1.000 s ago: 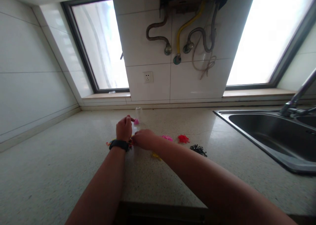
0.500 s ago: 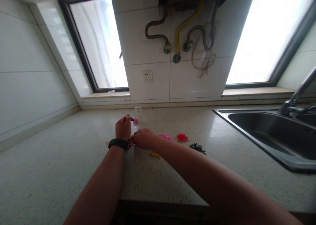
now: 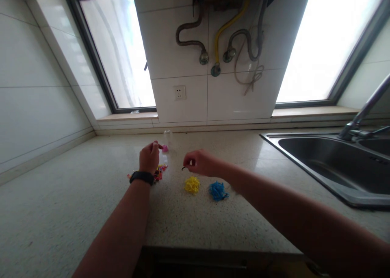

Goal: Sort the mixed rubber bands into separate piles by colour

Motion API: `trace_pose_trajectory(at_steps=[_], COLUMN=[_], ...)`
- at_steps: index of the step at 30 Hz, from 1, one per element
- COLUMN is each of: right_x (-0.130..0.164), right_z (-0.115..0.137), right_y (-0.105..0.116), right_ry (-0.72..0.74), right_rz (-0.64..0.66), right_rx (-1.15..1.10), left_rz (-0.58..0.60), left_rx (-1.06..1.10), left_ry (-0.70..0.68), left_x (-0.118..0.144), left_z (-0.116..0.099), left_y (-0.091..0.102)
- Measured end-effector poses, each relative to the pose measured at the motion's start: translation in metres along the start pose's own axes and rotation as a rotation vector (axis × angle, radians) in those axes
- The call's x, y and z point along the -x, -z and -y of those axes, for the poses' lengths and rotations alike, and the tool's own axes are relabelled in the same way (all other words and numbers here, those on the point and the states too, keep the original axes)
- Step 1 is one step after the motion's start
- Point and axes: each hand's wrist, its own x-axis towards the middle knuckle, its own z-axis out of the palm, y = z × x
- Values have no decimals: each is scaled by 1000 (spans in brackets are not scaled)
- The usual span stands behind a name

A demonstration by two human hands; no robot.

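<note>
My left hand (image 3: 149,157), a dark band on its wrist, is closed with curled fingers. Its fingertips meet a small pink object (image 3: 165,148) beside a clear container (image 3: 167,136); what the fingers grip is hidden. Below that wrist lies a mixed-colour pile of small bands (image 3: 160,173), partly covered. To the right, my right hand (image 3: 199,162) is raised over the counter, thumb and finger pinching a small black band (image 3: 183,168). Under it lie a yellow pile of bands (image 3: 191,185) and a blue pile of bands (image 3: 217,191).
The speckled counter (image 3: 213,225) ends at a front edge below. At the right is a steel sink (image 3: 319,160) with a faucet (image 3: 355,127). A socket (image 3: 180,92) and hoses (image 3: 217,34) are on the tiled wall between two windows.
My right hand has lifted from the mixed pile and moved right with the black band. Yellow and blue piles show now; the right arm hides the pink, red and black piles. My left hand stays put.
</note>
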Motion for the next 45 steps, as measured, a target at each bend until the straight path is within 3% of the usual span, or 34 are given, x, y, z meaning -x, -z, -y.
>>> trace_pose_trajectory(at_steps=[6, 11, 16, 31, 45], right_x=[49, 88, 101, 110, 113], right_z=[-35, -70, -77, -77, -75], right_y=[39, 47, 53, 65, 71], right_ry=[-177, -279, -283, -231, -177], right_rz=[-220, -435, -491, -267, -238], right_rx=[-276, -392, -431, -586, -595], left_rz=[24, 59, 117, 269, 325], left_rx=[-19, 3, 11, 26, 52], left_ry=[-19, -69, -110, -98, -97], left_x=[2, 5, 10, 16, 17], left_z=[-1, -2, -4, -8, -7], left_y=[-3, -4, -8, -9, -10])
